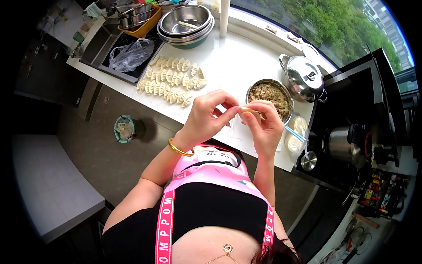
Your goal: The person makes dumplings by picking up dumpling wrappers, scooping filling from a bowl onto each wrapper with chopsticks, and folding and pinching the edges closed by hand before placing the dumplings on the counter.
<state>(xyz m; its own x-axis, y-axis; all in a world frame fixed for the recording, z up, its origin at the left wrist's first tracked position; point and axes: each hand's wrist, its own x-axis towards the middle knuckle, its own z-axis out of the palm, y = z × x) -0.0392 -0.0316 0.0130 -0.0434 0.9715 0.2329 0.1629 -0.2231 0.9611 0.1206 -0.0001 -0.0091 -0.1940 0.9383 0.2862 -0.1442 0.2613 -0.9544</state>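
Observation:
In front of my chest, my left hand (207, 115) and my right hand (265, 126) meet, fingertips pinched together on a small pale dumpling (249, 111). Most of it is hidden behind the fingers. A gold bangle circles my left wrist. Just beyond my right hand is a steel bowl of minced filling (273, 97), with a light blue handle (295, 133) sticking out on its near side. To the left of my hands, rows of pleated dumplings (169, 78) lie on the white counter (222, 70).
A clear plastic bag with pale round wrappers (296, 132) sits at the right counter edge. Behind it stands a lidded steel pot (303, 78); farther right, another pot (345, 143) is on the stove. Nested bowls (187, 24) and a crumpled bag (131, 55) are at the back left.

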